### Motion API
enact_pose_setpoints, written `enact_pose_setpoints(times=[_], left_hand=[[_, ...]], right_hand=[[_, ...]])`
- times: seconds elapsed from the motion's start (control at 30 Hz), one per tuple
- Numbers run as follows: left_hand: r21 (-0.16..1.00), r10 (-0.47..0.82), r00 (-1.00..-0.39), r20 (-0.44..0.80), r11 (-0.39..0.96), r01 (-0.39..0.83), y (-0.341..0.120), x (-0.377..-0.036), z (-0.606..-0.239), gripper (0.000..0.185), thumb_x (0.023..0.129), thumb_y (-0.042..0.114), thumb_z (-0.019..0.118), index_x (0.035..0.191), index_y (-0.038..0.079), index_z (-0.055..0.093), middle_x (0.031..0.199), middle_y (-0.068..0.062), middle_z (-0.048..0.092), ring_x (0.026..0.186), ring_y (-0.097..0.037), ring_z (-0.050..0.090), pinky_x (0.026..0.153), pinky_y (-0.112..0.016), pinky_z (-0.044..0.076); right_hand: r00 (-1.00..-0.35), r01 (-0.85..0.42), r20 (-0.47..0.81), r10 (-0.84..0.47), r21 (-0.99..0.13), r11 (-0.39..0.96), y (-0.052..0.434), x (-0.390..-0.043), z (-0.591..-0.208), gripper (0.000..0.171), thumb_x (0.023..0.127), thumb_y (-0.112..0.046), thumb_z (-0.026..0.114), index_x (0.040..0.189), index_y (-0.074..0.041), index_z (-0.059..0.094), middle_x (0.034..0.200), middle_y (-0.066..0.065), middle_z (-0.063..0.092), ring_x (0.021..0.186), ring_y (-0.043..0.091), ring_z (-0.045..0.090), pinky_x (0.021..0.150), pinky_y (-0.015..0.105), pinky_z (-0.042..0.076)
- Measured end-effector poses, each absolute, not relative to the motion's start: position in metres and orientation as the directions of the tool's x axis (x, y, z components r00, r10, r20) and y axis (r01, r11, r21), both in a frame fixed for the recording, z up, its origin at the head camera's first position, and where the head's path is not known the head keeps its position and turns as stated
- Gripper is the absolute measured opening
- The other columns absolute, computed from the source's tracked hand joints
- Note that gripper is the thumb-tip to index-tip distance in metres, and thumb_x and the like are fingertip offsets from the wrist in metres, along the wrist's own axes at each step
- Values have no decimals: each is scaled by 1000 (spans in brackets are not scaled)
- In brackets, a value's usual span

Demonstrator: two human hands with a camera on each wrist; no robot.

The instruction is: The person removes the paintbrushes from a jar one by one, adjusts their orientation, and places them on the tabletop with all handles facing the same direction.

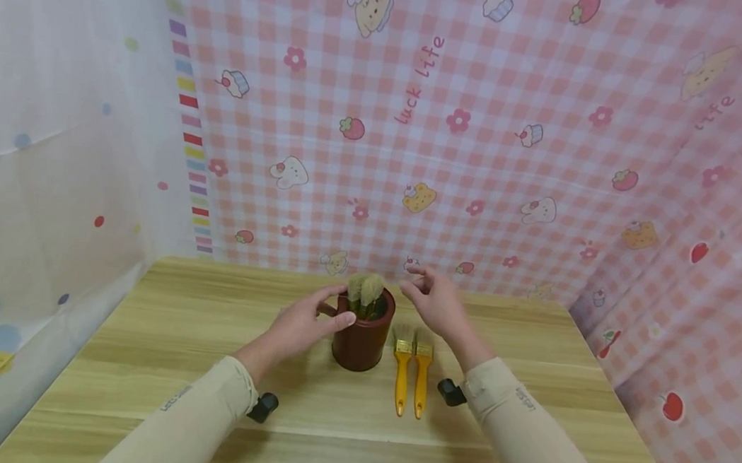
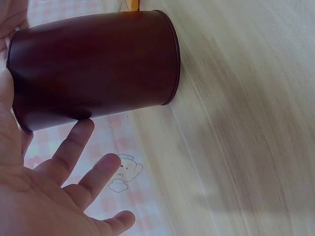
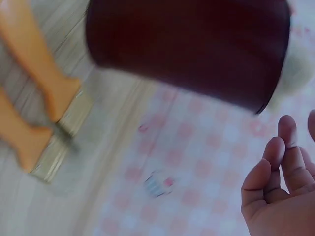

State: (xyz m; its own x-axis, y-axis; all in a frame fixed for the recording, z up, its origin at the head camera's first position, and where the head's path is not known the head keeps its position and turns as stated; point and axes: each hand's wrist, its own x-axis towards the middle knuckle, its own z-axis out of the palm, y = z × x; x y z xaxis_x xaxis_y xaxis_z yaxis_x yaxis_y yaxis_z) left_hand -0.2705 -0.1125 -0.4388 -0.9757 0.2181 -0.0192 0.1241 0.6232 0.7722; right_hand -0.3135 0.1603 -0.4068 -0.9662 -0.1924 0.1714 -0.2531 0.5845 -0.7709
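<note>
A dark red cup (image 1: 361, 341) stands on the wooden table (image 1: 167, 332), with brushes (image 1: 366, 290) in it, bristles up. My left hand (image 1: 324, 313) grips the cup near its rim, thumb across the front and a finger behind. In the left wrist view the cup (image 2: 93, 64) fills the top and the other fingers (image 2: 74, 147) spread beside it. My right hand (image 1: 427, 295) hovers just right of the cup, fingers loosely curled, holding nothing. Two yellow-handled brushes (image 1: 412, 372) lie side by side right of the cup, below that hand. The blurred right wrist view shows the cup (image 3: 192, 44), the brushes (image 3: 39, 69) and my fingers (image 3: 280, 162).
Pink checked cloth (image 1: 479, 125) hangs behind and to the right of the table, and a white printed cloth (image 1: 52, 134) on the left. The table's right edge (image 1: 616, 388) runs close to the cloth.
</note>
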Motion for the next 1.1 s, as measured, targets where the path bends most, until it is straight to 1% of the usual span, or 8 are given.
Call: enact_pose_setpoints(times=[0.2, 0.33, 0.43, 0.6, 0.73, 0.83, 0.93, 1.1], left_hand=[[771, 220, -975, -34, 627, 115, -112, -271, -440, 73, 98, 70, 64, 163, 46, 39, 138, -4, 72, 126, -31, 69, 106, -62, 54], [773, 227, -973, -40, 624, 114, -111, -271, -440, 74, 99, 69, 64, 163, 44, 40, 138, -2, 72, 125, -28, 70, 106, -60, 55], [776, 233, -972, -44, 620, 113, -111, -271, -440, 75, 98, 70, 64, 163, 43, 40, 137, -1, 72, 127, -28, 69, 107, -59, 54], [786, 236, -971, -43, 607, 113, -113, -271, -438, 79, 95, 74, 63, 164, 44, 39, 139, -2, 71, 129, -29, 68, 108, -59, 53], [790, 227, -973, -43, 604, 106, -113, -273, -438, 79, 95, 75, 64, 164, 44, 39, 138, -3, 72, 129, -29, 67, 108, -58, 53], [785, 222, -974, -50, 612, 99, -112, -273, -438, 78, 96, 73, 64, 163, 44, 40, 137, -4, 72, 129, -30, 68, 108, -58, 53], [786, 223, -973, -54, 611, 97, -111, -273, -437, 76, 97, 71, 65, 163, 44, 40, 138, -5, 71, 129, -31, 67, 108, -59, 53], [790, 219, -974, -62, 607, 86, -111, -272, -437, 74, 99, 66, 66, 164, 43, 39, 140, -5, 71, 131, -32, 66, 109, -61, 53]], right_hand=[[-915, -401, 273, -299, -705, 585, 128, -295, -392, 62, 104, -44, 70, 154, -10, 53, 103, 5, 81, 80, 18, 70, 71, 36, 58], [-921, -387, 219, -321, -585, 712, 113, -286, -390, 78, 100, -50, 75, 160, -10, 45, 99, 1, 77, 78, 11, 69, 72, 33, 61], [-942, -336, 168, -292, -500, 798, 104, -284, -391, 86, 98, -52, 76, 163, -10, 40, 93, 0, 76, 71, 11, 68, 65, 31, 59], [-957, -281, 184, -226, -381, 881, 90, -284, -395, 81, 98, -49, 77, 160, -8, 44, 92, 8, 76, 68, 18, 68, 62, 36, 58], [-962, -250, 194, -193, -333, 909, 84, -281, -396, 72, 101, -40, 74, 159, -9, 44, 79, 9, 73, 58, 21, 63, 53, 36, 51], [-963, -236, 204, -175, -331, 914, 83, -280, -398, 70, 101, -33, 74, 160, -12, 43, 61, 3, 60, 48, 18, 54, 47, 33, 41], [-954, -251, 249, -168, -351, 902, 85, -280, -401, 70, 100, -28, 78, 161, -16, 44, 58, 2, 56, 46, 17, 49, 45, 30, 36], [-924, -320, 351, -152, -494, 808, 100, -284, -395, 62, 99, -23, 79, 155, -24, 52, 70, 5, 70, 49, 13, 52, 45, 26, 39]])
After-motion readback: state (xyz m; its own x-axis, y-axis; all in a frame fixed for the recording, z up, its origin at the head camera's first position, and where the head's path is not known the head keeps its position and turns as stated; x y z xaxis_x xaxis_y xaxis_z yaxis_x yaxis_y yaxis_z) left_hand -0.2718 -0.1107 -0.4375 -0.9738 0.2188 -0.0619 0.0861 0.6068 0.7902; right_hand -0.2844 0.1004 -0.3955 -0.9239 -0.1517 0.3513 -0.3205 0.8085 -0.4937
